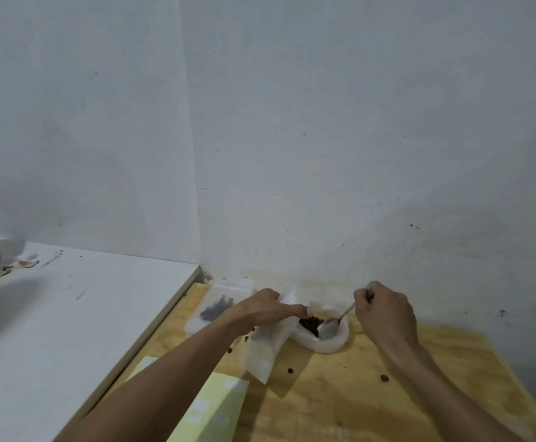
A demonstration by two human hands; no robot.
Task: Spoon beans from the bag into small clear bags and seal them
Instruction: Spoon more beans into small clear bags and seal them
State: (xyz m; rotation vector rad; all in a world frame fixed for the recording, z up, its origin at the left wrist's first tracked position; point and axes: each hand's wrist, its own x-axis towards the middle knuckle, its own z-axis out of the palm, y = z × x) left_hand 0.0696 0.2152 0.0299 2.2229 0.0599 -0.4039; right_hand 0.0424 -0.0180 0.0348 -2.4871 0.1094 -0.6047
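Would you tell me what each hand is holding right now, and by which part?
The right hand grips the spoon by its handle's upper end; the left hand holds the small clear bag by its top edge.

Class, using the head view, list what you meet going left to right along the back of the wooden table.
Small clear bag holding dark beans → left hand → open bag of beans → right hand gripping the spoon.

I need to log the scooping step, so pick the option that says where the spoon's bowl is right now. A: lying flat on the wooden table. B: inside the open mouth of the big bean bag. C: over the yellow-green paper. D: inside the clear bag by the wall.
B: the spoon, held by the right hand, has its bowl dipped into the open bean bag next to the beans.
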